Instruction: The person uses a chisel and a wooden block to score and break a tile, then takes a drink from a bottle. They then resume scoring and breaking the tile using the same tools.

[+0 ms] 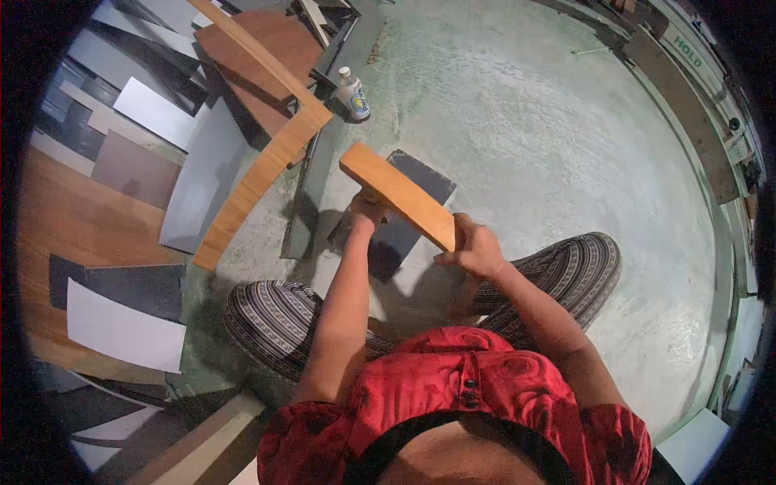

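Observation:
A short orange-brown wooden board (398, 194) is held up at a slant above the floor. My right hand (475, 246) is closed round its lower right end, with the thumb on the near side. At the board's lower left edge, my left hand (369, 210) grips it from below; most of those fingers are hidden behind the wood. Beneath the board, a dark flat panel (422, 174) lies on the floor, partly covered by the board and its shadow.
My bent legs in patterned trousers (558, 271) flank the work. A white-capped bottle (353, 95) stands beyond the board. Longer wooden strips (259, 182) and stacked panels (133, 170) crowd the left. Boards (687, 113) line the far right edge of the pale green floor (517, 97).

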{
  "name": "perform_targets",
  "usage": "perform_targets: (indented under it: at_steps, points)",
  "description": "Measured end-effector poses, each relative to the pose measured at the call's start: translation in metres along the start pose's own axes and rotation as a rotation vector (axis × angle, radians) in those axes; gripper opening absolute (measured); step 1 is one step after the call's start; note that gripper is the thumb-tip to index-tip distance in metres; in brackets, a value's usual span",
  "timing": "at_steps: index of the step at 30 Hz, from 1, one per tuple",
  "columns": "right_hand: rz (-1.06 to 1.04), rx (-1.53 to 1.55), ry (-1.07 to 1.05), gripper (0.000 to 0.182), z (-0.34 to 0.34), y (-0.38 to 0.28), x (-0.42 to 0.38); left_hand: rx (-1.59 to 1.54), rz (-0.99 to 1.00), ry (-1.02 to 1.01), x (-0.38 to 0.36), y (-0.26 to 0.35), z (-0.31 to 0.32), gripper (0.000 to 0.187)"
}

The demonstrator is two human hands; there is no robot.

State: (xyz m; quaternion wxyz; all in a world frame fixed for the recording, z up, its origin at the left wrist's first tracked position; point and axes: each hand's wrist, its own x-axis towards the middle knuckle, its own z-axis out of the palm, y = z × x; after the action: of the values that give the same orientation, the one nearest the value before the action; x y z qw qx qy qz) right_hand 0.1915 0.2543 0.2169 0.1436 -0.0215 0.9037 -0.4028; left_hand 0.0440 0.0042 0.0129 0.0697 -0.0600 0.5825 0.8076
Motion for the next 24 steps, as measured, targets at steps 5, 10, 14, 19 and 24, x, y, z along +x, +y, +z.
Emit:
perform_targets:
  at_steps: [5,10,14,19,24]
  points:
    - [-0.226,0.235,0.14,0.059,0.007,0.006,0.002,0.329,0.155,0.032,-0.019,0.022,0.002,0.023]
    - [-0.172,-0.03,0.074,0.055,0.01,0.011,0.007,1.722,0.9,-0.013,-0.005,0.009,-0.008,0.029]
    - [-0.157,-0.066,0.032,0.054,0.005,0.007,0.004,1.729,0.826,-0.059,-0.005,0.012,-0.004,0.038]
    - [-0.279,0.112,0.179,0.055,0.011,0.01,0.004,1.081,0.64,-0.042,-0.013,0.012,0.001,0.033]
    - [-0.182,-0.157,0.061,0.061,0.019,0.024,0.01,1.894,0.606,-0.142,-0.024,0.04,0.017,0.032]
